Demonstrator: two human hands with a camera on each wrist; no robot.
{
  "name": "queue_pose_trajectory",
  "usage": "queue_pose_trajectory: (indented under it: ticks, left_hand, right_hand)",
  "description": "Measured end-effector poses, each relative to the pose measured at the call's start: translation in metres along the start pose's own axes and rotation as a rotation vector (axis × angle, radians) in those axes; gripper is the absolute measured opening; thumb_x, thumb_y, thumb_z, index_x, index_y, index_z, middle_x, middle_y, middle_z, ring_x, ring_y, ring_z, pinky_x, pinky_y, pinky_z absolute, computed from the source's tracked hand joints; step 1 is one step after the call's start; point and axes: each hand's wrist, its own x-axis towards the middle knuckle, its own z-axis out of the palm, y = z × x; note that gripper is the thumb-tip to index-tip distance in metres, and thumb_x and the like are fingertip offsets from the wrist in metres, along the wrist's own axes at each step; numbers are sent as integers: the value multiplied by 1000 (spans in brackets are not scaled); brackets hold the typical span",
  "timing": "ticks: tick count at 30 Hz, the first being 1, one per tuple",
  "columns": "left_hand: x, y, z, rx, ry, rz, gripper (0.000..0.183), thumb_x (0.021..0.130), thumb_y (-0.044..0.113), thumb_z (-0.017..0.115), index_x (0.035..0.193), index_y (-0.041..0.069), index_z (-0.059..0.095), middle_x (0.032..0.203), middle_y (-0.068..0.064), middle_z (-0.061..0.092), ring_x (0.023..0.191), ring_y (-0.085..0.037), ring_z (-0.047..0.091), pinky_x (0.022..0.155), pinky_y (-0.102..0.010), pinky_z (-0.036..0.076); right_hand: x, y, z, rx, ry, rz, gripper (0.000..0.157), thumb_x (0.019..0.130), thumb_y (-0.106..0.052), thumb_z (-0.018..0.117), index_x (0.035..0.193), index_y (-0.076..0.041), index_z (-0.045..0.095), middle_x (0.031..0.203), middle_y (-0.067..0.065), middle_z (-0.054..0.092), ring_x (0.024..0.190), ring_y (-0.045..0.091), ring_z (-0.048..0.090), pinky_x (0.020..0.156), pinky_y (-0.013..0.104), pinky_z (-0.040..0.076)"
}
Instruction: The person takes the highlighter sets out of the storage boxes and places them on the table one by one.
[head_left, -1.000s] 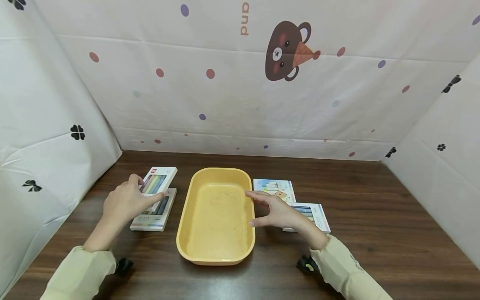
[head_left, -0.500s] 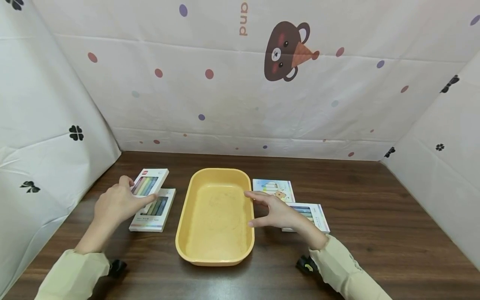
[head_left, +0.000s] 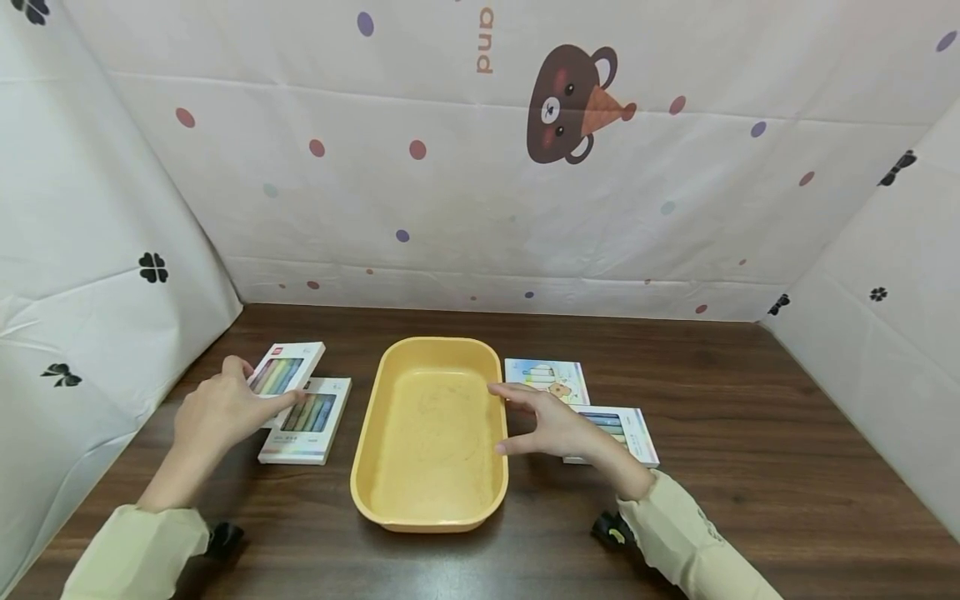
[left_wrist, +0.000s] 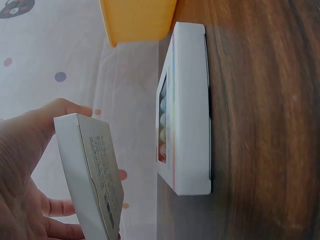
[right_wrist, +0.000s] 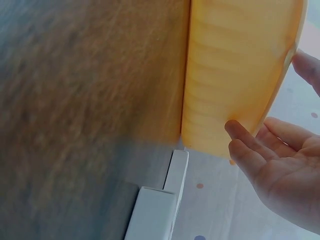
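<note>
My left hand [head_left: 221,408] grips a white box of coloured sticks [head_left: 279,373] between thumb and fingers. In the left wrist view this held box [left_wrist: 95,175] hangs tilted above the table. Partly beneath it in the head view, a second white box with a window [head_left: 303,442] lies flat. My right hand [head_left: 551,425] is at the right rim of a yellow tray [head_left: 431,450], its fingers loosely spread. The right wrist view has a fingertip touching the tray's rim and other fingers close to its outer wall [right_wrist: 225,65].
Right of the tray lie a box with a cartoon picture [head_left: 558,379] and a white windowed box [head_left: 637,437] overlapping it, partly behind my right hand. The brown wooden table [head_left: 750,433] meets a printed cloth wall [head_left: 450,200] at the back.
My left hand has moved left and slightly nearer with the held box, uncovering more of the box below. The right hand and the tray have stayed in place.
</note>
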Motion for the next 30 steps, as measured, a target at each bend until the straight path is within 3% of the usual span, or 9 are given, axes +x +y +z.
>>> queue_pose_trajectory:
  ticks: [4, 12, 22, 30]
  left_hand:
    - [0, -4, 0, -11, 28, -21, 91, 63, 69, 65, 105, -9, 42, 75, -27, 54, 58, -32, 51, 43, -34, 33]
    - [1, -11, -1, 13, 36, -56, 105, 62, 71, 63, 118, -16, 43, 101, -37, 52, 77, -46, 54, 49, -42, 38]
    - [1, -22, -3, 26, 47, -56, 94, 62, 72, 62, 106, -10, 52, 87, -31, 54, 72, -43, 53, 47, -40, 36]
    - [1, -28, -4, 23, 20, -79, 94, 64, 71, 61, 108, -11, 51, 89, -32, 53, 73, -41, 52, 46, -39, 36]
  right_hand:
    - [0, 0, 0, -11, 2, 4, 78, 73, -19, 77, 137, 0, 37, 141, 13, 37, 130, 27, 33, 101, 44, 32]
    - [0, -1, 0, -7, 3, 11, 77, 73, -17, 76, 137, 0, 37, 141, 13, 37, 130, 27, 33, 101, 44, 32]
    - [0, -2, 1, -9, 5, 3, 77, 73, -16, 76, 137, 1, 37, 141, 15, 37, 129, 29, 33, 100, 45, 32]
    - [0, -1, 1, 4, 3, 7, 77, 73, -14, 76, 137, 2, 37, 142, 14, 36, 130, 28, 33, 100, 45, 32]
